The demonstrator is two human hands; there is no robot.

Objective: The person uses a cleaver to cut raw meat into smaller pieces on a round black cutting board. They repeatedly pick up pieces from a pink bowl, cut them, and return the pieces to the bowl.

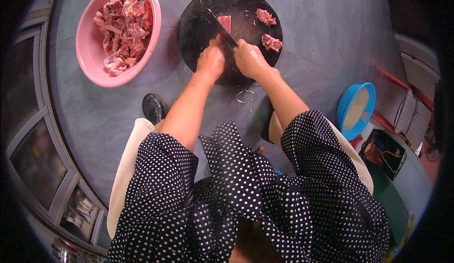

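Observation:
A round dark chopping block [198, 25] stands on the floor before me, with a metal ring at its near side. My right hand [250, 58] grips the handle of a kitchen knife [222, 28], whose blade points up and to the left across a strip of raw red meat [225, 22]. My left hand [211, 60] holds the near end of that strip, close beside the blade. Whether the edge has entered the meat cannot be made out. Two cut chunks of raw meat, one upper [266, 17] and one lower [271, 43], lie at the block's right edge.
To the left is a pink plastic basin [83, 46] with several bony raw meat pieces [124, 29]. A blue basin [369, 96] holding something pale stands at the right. A black boot [153, 107] shows by my left arm. Glazed framed panels [42, 121] run along the left.

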